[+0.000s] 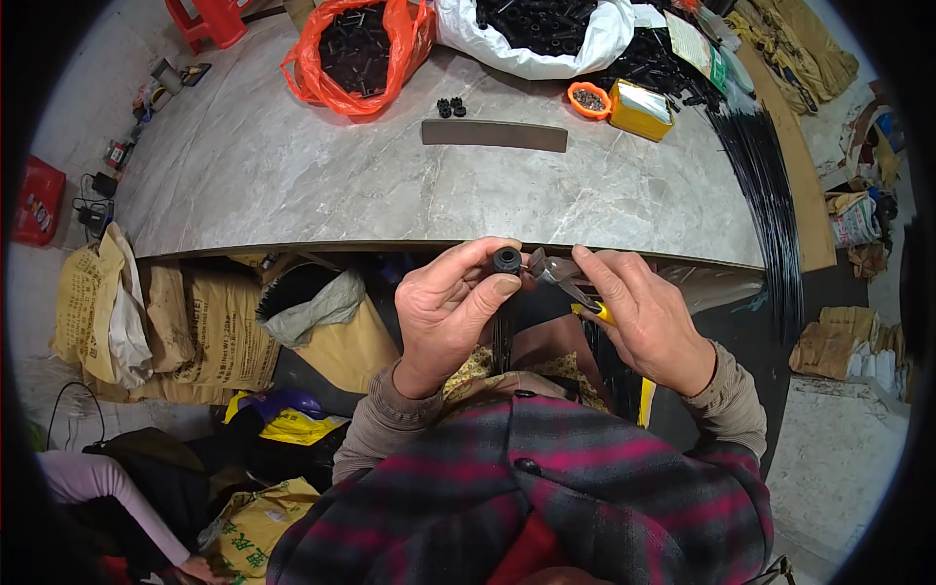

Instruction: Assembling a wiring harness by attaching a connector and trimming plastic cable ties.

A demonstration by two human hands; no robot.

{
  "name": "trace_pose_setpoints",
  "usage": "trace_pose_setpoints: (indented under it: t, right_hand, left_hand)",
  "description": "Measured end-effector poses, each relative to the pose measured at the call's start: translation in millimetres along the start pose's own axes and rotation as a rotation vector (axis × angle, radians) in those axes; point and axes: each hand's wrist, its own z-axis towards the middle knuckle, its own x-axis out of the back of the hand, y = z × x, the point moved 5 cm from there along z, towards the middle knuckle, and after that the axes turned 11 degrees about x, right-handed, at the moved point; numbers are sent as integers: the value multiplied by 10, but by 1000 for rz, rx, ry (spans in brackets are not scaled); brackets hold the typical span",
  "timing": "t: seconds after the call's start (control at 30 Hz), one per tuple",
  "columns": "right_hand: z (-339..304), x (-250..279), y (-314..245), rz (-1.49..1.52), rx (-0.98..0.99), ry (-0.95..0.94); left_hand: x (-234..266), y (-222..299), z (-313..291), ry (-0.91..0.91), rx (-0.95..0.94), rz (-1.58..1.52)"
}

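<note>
My left hand (439, 317) pinches a short black plastic tube (506, 260) between thumb and forefinger, its round open end facing up. Just beside it, my right hand (648, 317) is closed round a metal-headed tool with a yellow and black handle (601, 312). The tool's shiny head lies close to the tube's right side; whether the two touch I cannot tell. Both hands are in front of the table's near edge, above my lap. On the table lies a flat, slightly curved dark strip (494, 136), with several small black knobbed parts (451, 107) behind it.
A red bag (409, 44) and a white bag (606, 44) of black parts stand at the table's (322, 185) back. Rightward are an orange bowl (575, 91), a yellow box (642, 122) and long black strands (770, 185). Another person's sleeve (117, 487) shows lower left.
</note>
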Motion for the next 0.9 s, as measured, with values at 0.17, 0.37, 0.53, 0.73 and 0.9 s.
trace_pose_setpoints:
  t: [0.17,0.37,0.53,0.73,0.9]
  right_hand:
    - [18,-3,-8,-134,21,-2]
    - [31,-22,-7,-217,45,4]
    - [59,-9,-12,-233,63,3]
    - [44,-22,8,-198,43,11]
    - [53,-27,14,-196,45,15]
  left_hand:
    - [5,2,-8,44,-65,110]
    - [21,-2,-20,66,-68,157]
    - [33,4,-18,70,-74,201]
    - [22,21,-1,66,-91,209]
    - [34,14,-3,69,-78,196]
